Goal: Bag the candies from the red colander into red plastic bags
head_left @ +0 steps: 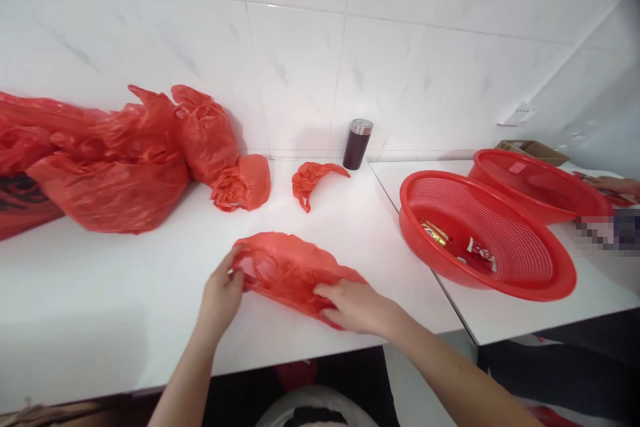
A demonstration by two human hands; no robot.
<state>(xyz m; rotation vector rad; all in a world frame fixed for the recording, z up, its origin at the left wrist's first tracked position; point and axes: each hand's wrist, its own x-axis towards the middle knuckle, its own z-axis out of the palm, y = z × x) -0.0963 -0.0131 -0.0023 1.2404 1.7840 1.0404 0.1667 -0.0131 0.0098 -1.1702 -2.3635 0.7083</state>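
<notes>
A thin red plastic bag (295, 263) lies spread low over the white table in front of me. My left hand (223, 290) pinches its left edge, thumb and fingers closed on the plastic. On the bag's right part, my right hand (353, 303) has its fingers curled into the plastic and gripping it. The bag looks flat, with its opening partly spread between my hands. Just behind it a crumpled red plastic bag (313, 180) lies loose on the table.
Filled red bags (125, 187) stand along the wall at left, with a small knotted one (245, 183) beside them. A dark tumbler (358, 144) is by the wall. At right, a red basket (530, 240) holds a few wrapped items; another basket (540, 180) and a person's hand (615, 185) are behind.
</notes>
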